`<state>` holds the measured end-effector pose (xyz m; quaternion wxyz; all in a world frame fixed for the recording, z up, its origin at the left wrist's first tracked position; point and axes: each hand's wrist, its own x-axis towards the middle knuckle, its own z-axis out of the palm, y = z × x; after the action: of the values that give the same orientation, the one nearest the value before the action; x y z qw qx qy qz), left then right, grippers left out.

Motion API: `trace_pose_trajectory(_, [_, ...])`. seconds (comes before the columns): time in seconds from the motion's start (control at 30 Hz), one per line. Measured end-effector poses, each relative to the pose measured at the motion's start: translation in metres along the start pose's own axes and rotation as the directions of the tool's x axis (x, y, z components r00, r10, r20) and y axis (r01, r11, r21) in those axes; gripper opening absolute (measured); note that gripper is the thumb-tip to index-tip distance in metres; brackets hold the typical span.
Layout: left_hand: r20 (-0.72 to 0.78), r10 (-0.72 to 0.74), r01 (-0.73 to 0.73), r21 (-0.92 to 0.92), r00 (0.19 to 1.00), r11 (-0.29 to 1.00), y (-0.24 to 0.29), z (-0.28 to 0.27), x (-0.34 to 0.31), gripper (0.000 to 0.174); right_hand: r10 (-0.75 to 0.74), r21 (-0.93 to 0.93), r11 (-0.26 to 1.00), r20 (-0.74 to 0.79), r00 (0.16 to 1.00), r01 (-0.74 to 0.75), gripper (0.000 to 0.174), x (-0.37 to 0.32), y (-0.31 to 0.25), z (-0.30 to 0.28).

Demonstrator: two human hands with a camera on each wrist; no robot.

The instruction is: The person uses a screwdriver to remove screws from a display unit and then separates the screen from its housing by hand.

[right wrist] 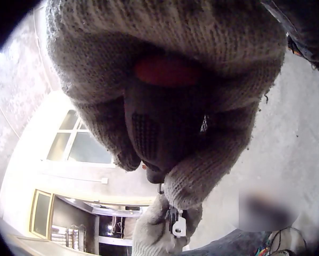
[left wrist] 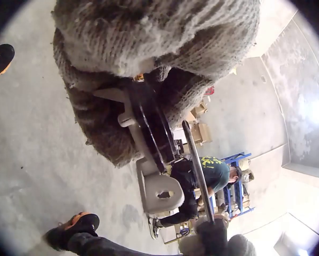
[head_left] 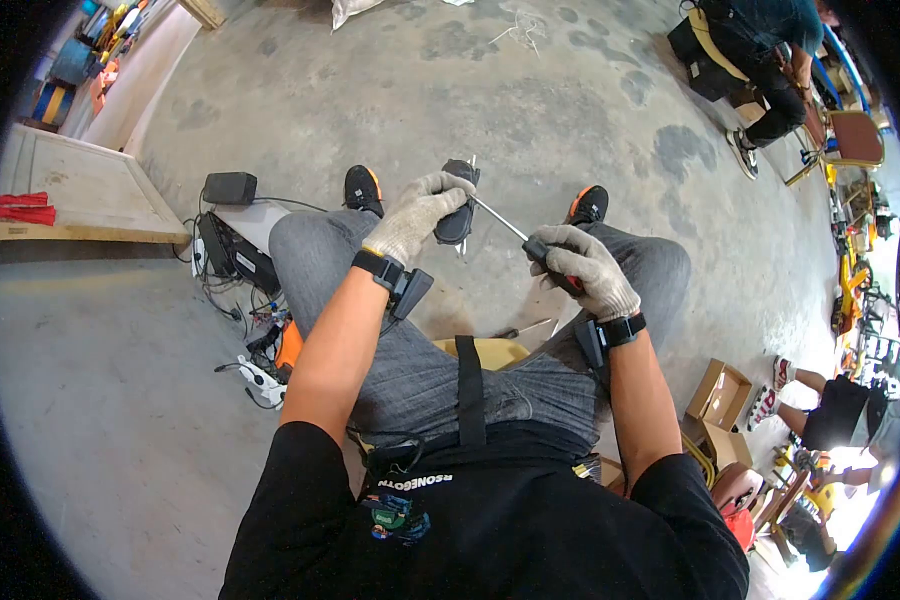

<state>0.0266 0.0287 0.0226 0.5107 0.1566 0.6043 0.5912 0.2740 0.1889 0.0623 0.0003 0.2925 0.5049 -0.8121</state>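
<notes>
Both hands wear knitted grey gloves and are raised over the gap between the knees. My left hand (head_left: 422,215) grips a dark, oblong plastic part (head_left: 454,226). In the left wrist view the part shows a glossy black side and a pale grey bracket (left wrist: 163,193) with a hole in it. A screwdriver is in my right hand (head_left: 592,272), fingers wrapped round its black and red handle (right wrist: 162,117). Its metal shaft (head_left: 500,219) points at the part, the tip close beside it. Gloved fingers hide some of the part.
Another screwdriver (head_left: 520,329) lies below, by the yellow seat (head_left: 495,354) between the thighs. Black boxes (head_left: 230,188), cables and an orange item (head_left: 289,345) sit left of the leg. A pale wooden panel (head_left: 80,185) stands further left. Another person (head_left: 775,90) bends at upper right.
</notes>
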Motion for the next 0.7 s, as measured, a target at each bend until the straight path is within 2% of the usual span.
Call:
trace_pose_trajectory(0.3, [-0.003,-0.008,0.008,-0.020,1.000,1.000,0.0023,-0.0003,-0.0009,0.015,0.028,-0.022,0.999,-0.021,0.999,-0.029,0.045,0.0012,-0.0027,0.0031])
trace_pose_trajectory(0.47, [-0.016,0.041,-0.039,0.129,0.999,0.991,-0.0017,-0.0029,0.0033,0.016,0.041,-0.042,0.998,-0.049,0.998,-0.043,0.046,-0.0005,-0.0050,0.0052])
trace_pose_trajectory(0.63, [-0.032,0.018,-0.013,0.162,0.999,0.987,0.0065,0.0027,-0.0022,0.017,-0.034,-0.001,0.999,0.035,0.999,0.034,0.050,-0.0001,-0.0001,-0.0016])
trace_pose_trajectory(0.7, [-0.026,0.016,-0.012,0.152,1.000,0.988,0.0070,0.0026,-0.0032,0.017,-0.047,-0.014,0.999,0.005,0.999,0.047,0.050,-0.0008,0.0001,-0.0006])
